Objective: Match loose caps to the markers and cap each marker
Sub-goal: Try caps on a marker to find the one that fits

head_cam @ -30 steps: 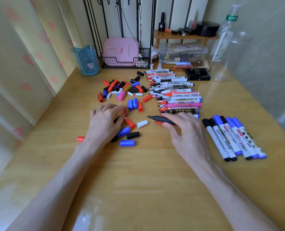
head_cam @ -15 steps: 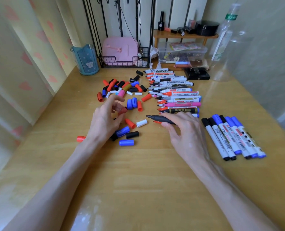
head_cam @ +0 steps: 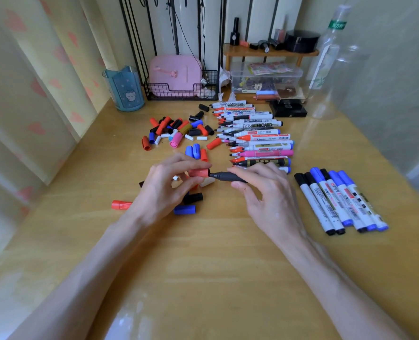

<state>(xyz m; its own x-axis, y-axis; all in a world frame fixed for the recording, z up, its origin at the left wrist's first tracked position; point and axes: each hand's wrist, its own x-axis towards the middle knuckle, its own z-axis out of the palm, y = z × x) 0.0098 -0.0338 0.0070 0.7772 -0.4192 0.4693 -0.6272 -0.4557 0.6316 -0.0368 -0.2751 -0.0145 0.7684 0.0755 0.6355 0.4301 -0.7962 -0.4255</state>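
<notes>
At worktop (head_cam: 228, 253) centre: left hand (head_cam: 164, 185) fingers pinch red cap (head_cam: 198, 173), apparently touching tip of black marker (head_cam: 225, 177) gripped by right hand (head_cam: 267, 195) fingers.

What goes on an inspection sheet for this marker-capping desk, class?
Surface: glossy wooden table.
Job's things: uncapped markers in a row; capped markers right; loose caps piled left.
Clutter: blue cup, wire basket, clear bottle at back.
Hands: left hand pinches red cap at tip of black marker gripped by right hand.
Cables: dark cords hang behind basket.
Surroundings: curtain left, small shelf at back.
</notes>
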